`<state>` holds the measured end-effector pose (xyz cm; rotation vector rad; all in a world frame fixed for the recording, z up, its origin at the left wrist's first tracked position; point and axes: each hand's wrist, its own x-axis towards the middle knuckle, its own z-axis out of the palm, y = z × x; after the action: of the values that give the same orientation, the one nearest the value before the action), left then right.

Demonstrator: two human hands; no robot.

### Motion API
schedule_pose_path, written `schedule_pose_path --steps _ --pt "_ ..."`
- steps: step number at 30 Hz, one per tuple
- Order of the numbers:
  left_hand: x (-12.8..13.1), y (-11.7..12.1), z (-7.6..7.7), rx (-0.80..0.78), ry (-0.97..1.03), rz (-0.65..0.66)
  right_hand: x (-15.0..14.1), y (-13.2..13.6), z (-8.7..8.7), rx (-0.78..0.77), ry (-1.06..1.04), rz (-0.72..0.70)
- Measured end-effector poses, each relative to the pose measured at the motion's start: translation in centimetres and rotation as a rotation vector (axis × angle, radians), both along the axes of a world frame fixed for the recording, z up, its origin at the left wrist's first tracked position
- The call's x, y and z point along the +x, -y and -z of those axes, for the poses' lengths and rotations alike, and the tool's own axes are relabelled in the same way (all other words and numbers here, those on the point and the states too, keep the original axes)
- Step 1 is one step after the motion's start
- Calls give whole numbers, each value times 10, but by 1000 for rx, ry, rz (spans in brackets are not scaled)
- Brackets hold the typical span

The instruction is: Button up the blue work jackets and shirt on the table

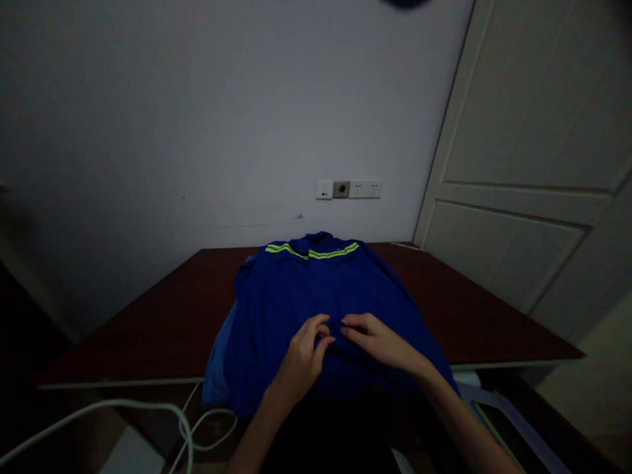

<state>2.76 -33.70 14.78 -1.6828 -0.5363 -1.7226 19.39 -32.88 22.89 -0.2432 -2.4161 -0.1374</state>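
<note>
A dark blue work jacket [281, 296] with yellow-green stripes across its chest lies spread over the table, its collar toward the wall and its lower part hanging past the front edge. At the middle of its front, my left hand [305, 349] pinches the fabric between thumb and fingers. Close by on the right, my right hand [378, 339] grips the same front edge with thumb and forefinger. The fingertips of both hands are a short gap apart, and whatever small detail lies between them is too dark to make out. A lighter blue cloth [217, 362] shows beneath the jacket's left side.
The dark red table [162, 316] reaches back to a wall bearing a row of sockets [364, 189]. A white panelled door [523, 151] stands on the right. A white cable [123, 403] loops at lower left, below the table edge. Pale objects [508, 421] sit at lower right.
</note>
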Motion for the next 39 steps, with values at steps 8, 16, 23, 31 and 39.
schedule_pose_path --steps 8,16,23,31,39 --pt "-2 2 -5 16 -7 2 7 7 3 100 61 -33" --pt "-5 1 -8 114 -59 -64 5 10 0 -66 -35 -85" --pt "-9 6 -9 225 -215 -263 -7 -7 0 -85 -91 -104" --pt "-14 -5 -8 406 -236 -357 -3 -3 -4 -13 -52 -70" --pt "-11 4 -8 194 -173 -152 3 10 -7 436 5 67"
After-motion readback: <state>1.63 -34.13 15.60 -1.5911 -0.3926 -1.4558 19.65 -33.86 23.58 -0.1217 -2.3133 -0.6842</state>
